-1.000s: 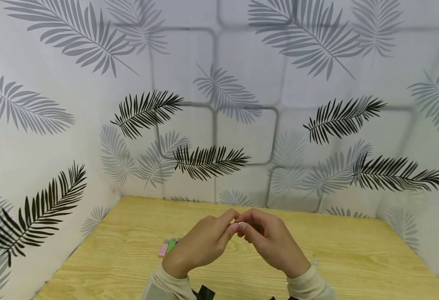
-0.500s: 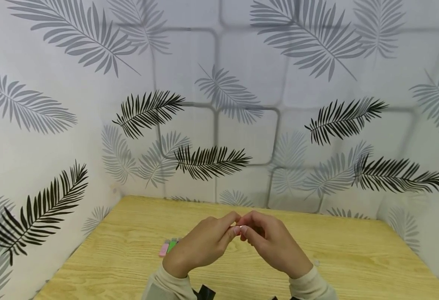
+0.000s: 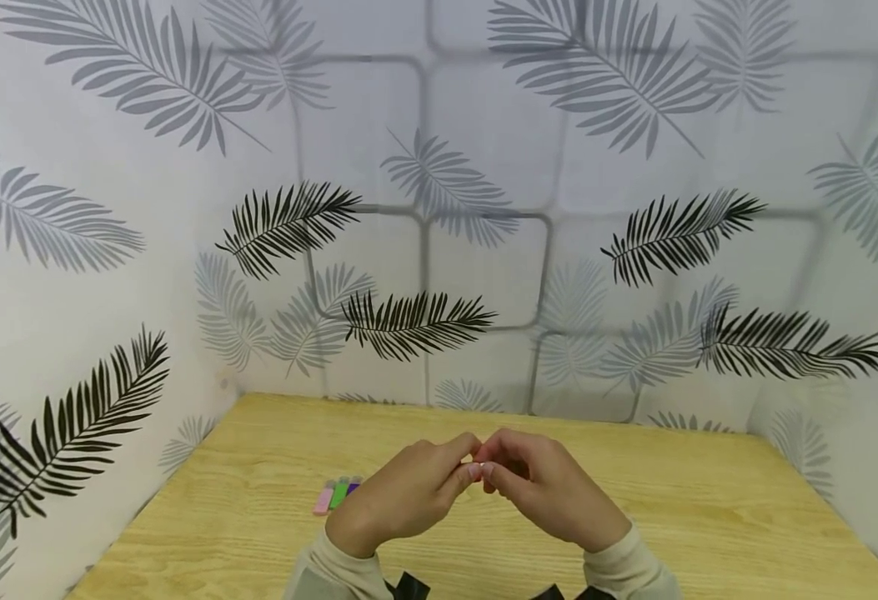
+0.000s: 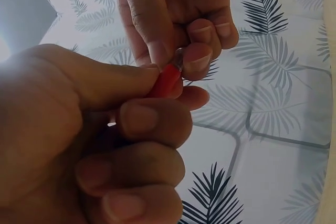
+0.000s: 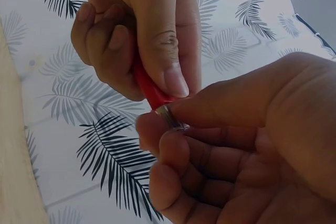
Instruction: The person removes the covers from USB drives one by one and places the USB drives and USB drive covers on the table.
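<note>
Far left, a pale wall covering (image 3: 491, 167) printed with grey and black fronds is rising beside the worktop (image 3: 679, 475), and it is continuing along the far edge to the right. The worktop is showing a yellow wood grain.

Left part of the worktop: three small sticks are lying side by side, just left of the left hand. The pink stick (image 3: 323, 500) is lying leftmost, the green stick (image 3: 339, 493) next, the purple stick (image 3: 353, 487) rightmost, the last being partly hidden behind the left hand. Greyish ends are pointing toward the far side.

Centre: the left hand (image 3: 404, 493) is grasping a red stick (image 5: 148, 85) between thumb and forefinger, its other fingers curling inward. The red stick is sitting between the two hands, above the worktop, its metallic end (image 5: 168, 115) facing the right hand. The right hand (image 3: 554, 496) is pinching that end between thumb and fingertips; the fingers are covering part of it, so its exact shape is staying unclear. The two hands are meeting at the fingertips.

Near edge: light cuffs (image 3: 619, 567) are covering both wrists, and a black piece (image 3: 412, 587) is showing beside the left one.
</note>
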Tool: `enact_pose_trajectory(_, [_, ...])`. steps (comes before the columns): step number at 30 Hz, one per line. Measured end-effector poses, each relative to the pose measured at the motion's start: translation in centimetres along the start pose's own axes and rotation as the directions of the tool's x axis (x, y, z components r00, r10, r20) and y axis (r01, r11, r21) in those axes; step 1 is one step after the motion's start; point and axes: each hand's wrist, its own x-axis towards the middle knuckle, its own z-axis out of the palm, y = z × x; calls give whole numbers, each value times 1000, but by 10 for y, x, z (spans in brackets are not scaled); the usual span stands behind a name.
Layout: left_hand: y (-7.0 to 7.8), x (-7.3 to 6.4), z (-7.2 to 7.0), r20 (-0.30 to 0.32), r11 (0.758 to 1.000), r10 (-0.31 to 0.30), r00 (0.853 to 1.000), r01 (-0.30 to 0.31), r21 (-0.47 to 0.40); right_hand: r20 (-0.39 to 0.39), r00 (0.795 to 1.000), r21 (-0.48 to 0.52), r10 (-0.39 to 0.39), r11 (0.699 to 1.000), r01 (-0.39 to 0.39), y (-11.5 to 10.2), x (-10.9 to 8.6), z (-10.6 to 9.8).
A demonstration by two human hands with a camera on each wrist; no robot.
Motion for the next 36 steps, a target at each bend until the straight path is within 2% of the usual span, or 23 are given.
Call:
enact_pose_trajectory(4, [-2, -2, 1, 10, 1000, 7, 1000, -7, -9, 26, 1000, 0, 6, 1000, -6, 0, 0, 1])
enact_pose_trajectory(9, [-2, -4, 1, -4, 1000, 23, 1000, -23, -3, 14, 1000, -27, -4, 1000, 5, 1, 2, 3])
enact_pose_trajectory(18, [-2, -5, 1, -2, 999, -33, 999, 33, -30, -8, 999, -38, -33, 999, 33, 1, 3, 6])
enact_pose_trajectory(24, [1, -3, 3, -80, 1000, -10, 997, 8, -27, -91, 994, -51, -55, 997, 50, 0, 3, 8])
enact_pose_trajectory(28, [2, -1, 3, -118, 1000, -16, 993, 14, -25, -146, 988, -15, -57, 998, 56, 0, 4, 9])
enact_pose_trajectory(32, [4, 0, 1, -104, 999, -36, 994, 33, -31, -133, 991, 14, -33, 999, 35, -1, 5, 8])
enact_pose_trajectory(36, [4, 0, 0, -82, 999, -42, 996, 41, -19, -106, 994, -9, -23, 1000, 23, -3, 4, 8])
